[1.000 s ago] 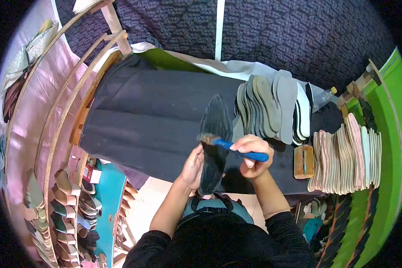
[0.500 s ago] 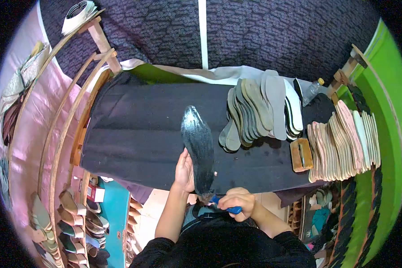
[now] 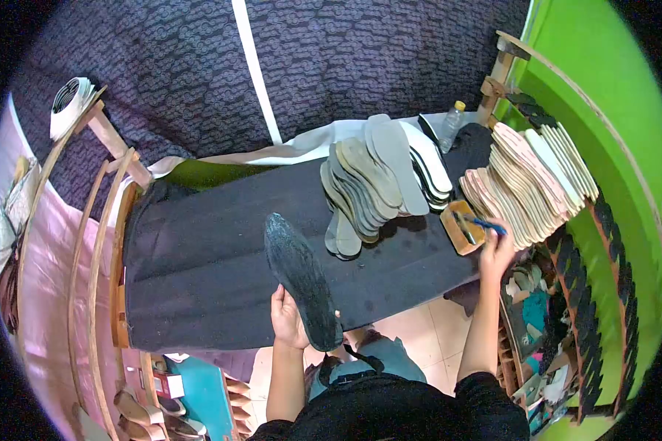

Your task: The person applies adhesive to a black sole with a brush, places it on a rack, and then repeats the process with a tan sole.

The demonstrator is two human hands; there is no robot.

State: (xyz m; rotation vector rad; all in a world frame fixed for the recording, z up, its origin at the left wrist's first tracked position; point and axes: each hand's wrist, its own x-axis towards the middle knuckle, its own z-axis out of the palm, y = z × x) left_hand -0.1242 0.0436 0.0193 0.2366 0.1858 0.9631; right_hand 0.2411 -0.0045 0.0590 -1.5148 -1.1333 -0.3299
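A black shoe sole [image 3: 299,275] with a wet-looking surface lies across my left hand [image 3: 290,319], whose fingers grip it from beneath near the heel end. It is held up over the front edge of the dark cloth-covered table [image 3: 198,272]. On the right, my right hand [image 3: 497,248] is closed around a brush with a blue handle [image 3: 490,226]. The brush's tip reaches into the opening of a small yellowish-brown container [image 3: 456,234] at the table's right end.
Grey and white insoles [image 3: 368,176] stand in overlapping rows behind the container, beside a pale stack of sole pieces [image 3: 529,184]. A clear bottle with a yellow cap [image 3: 452,126] stands at the back. Wooden racks [image 3: 99,242] flank the table.
My right hand has moved with the brush from the sole's heel end to the container on the right. The view has turned, and my left hand still holds the sole.
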